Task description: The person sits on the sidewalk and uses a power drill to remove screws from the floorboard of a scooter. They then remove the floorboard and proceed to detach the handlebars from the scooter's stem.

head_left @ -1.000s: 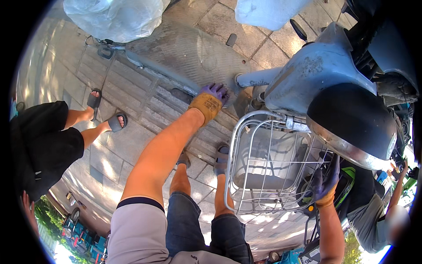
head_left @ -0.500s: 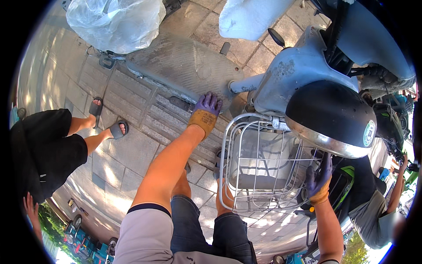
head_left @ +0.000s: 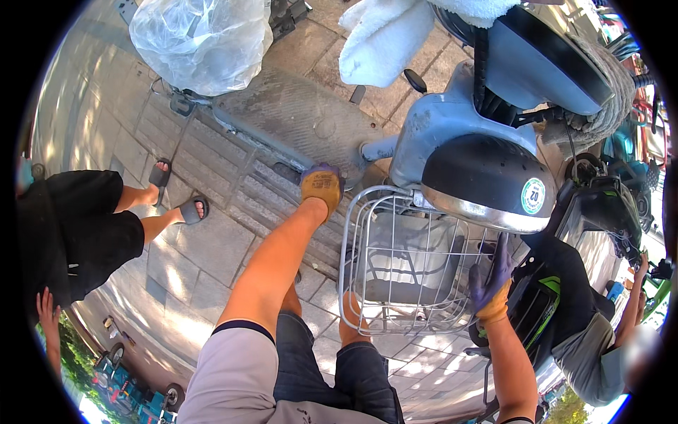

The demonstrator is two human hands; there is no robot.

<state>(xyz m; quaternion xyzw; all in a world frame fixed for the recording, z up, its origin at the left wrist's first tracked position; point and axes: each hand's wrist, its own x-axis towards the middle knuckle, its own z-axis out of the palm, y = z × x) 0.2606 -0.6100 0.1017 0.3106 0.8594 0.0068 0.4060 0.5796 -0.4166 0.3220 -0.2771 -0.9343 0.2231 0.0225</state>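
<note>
While the gloved left hand grips the scooter mid-frame, the right hand clasps the wire basket at lower right.

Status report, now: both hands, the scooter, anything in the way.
Left gloved hand on the grey scooter's footboard edge. Right gloved hand gripping the wire front basket. A crouched person in black and grey close beside the basket.

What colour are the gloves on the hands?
Orange with purple fingers: left hand by the grey scooter, right hand on the silver wire basket, head view.
</note>
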